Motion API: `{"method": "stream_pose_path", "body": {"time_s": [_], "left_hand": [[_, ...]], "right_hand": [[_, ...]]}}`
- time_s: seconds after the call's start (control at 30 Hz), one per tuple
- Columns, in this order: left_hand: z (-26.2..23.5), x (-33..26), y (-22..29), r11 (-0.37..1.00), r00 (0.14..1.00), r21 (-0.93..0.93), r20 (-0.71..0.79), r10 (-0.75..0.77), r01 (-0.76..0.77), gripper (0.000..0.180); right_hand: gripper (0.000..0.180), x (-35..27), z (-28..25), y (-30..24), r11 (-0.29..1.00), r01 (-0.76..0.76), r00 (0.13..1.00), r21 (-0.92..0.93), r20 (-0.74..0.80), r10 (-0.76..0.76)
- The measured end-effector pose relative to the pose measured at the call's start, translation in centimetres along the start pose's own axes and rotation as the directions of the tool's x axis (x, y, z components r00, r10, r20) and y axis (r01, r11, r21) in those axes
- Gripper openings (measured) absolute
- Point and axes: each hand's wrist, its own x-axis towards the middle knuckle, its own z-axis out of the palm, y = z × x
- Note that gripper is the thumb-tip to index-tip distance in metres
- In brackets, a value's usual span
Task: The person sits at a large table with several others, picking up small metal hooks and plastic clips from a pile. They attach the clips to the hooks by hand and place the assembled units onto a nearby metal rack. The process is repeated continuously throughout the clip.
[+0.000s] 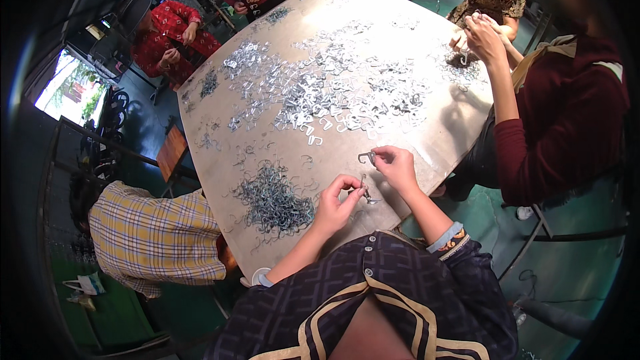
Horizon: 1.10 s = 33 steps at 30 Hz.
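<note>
Over the near edge of the table, my right hand pinches a flat metal hook, its curved end pointing left. My left hand is just below and to the left, thumb and fingers closed on a small thin metal piece whose exact kind is too small to tell. By its fingertips, a small shiny metal part shows near the tabletop. Left of my left hand is a heap of small dark curved wire clips. Beyond both hands spreads a wide pile of silver metal hooks.
The pale table has people seated around it. A person in a maroon sleeve sits close on my right, and one in a plaid shirt is at my left. A white cup-like rim stands by my left forearm. Smaller clip heaps lie farther off.
</note>
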Motion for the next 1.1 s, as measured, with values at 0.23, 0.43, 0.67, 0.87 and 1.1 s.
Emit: {"method": "stream_pose_path", "body": {"time_s": [0.23,0.43,0.67,0.87,1.1], "left_hand": [[1.2,1.4,0.5,0.992,0.998,0.112,0.018,0.053,-0.054,0.01],[2.5,1.7,0.5,0.976,0.994,0.193,0.034,0.099,-0.104,0.011],[2.2,4.5,-0.6,0.954,0.98,0.228,0.082,0.18,-0.195,0.014],[3.3,10.1,-7.8,0.572,0.978,0.796,0.12,0.172,-0.198,0.011],[7.2,11.4,-8.2,0.235,0.97,0.943,0.243,-0.009,-0.234,0.011]], "right_hand": [[0.019,-3.0,-2.7,-4.2,0.923,-0.139,0.989,0.36,0.092,0.113],[0.016,-5.0,-3.8,-5.8,0.978,-0.004,0.999,0.208,-0.044,0.013],[0.015,-5.9,-6.7,-6.2,0.993,0.118,0.963,0.001,-0.245,-0.115],[0.014,-5.5,-8.8,-5.4,0.986,0.139,0.921,-0.09,-0.353,-0.162],[0.014,-5.4,-8.9,-6.3,0.986,0.115,0.922,-0.119,-0.357,-0.151]]}}
